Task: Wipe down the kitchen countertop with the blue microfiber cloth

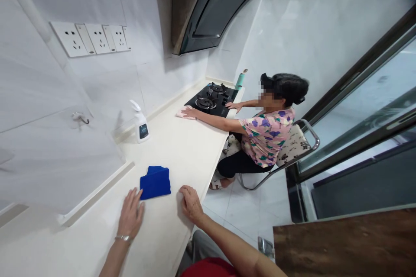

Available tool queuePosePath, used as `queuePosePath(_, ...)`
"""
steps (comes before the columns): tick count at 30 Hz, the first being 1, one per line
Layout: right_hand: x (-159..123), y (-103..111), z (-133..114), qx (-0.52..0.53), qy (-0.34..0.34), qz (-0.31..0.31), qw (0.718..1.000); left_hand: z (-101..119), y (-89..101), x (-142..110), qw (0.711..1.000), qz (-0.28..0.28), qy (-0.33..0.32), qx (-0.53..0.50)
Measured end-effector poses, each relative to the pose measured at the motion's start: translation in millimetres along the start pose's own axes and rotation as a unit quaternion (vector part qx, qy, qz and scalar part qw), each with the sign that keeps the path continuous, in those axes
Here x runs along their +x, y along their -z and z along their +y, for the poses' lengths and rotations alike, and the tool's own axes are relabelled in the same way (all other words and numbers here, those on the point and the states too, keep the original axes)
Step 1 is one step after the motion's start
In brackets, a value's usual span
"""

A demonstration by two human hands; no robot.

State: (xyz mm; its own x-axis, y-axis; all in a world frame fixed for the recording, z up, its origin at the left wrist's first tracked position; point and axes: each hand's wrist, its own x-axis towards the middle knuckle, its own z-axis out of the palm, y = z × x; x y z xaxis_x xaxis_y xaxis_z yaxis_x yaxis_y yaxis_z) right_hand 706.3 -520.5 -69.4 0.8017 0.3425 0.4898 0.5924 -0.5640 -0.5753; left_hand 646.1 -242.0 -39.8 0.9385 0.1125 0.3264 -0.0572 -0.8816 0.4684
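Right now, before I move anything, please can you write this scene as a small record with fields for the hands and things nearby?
Left hand: on the white countertop, beside the blue folded cloth, holding nothing
Right hand: on the countertop, other side of the cloth, holding nothing
Further along: white spray bottle
Seated co-worker: one hand on a pink cloth, beside a black gas hob
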Motion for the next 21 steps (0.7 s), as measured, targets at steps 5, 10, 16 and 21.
queuePosePath(5, 19.0, 6.1, -16.9, -0.018, 0.070, -0.014, 0.997, -41.1, 57.0, -85.2, 0.967, 0.049, 0.232, 0.093)
queuePosePath(10, 90.5, -14.5, -45.0, -0.032, 0.107, -0.105, 0.988, -31.8, 89.2, -120.8, 0.878, 0.057, 0.439, 0.183)
queuePosePath(16, 110.9, -48.8, -34.2, -0.020, 0.160, -0.192, 0.968, -11.9, 88.5, -112.3, 0.860, 0.051, 0.448, 0.238)
queuePosePath(21, 98.1, -36.7, -5.8, -0.030, 0.155, -0.162, 0.974, -10.5, 88.4, -112.0, 0.854, 0.045, 0.462, 0.236)
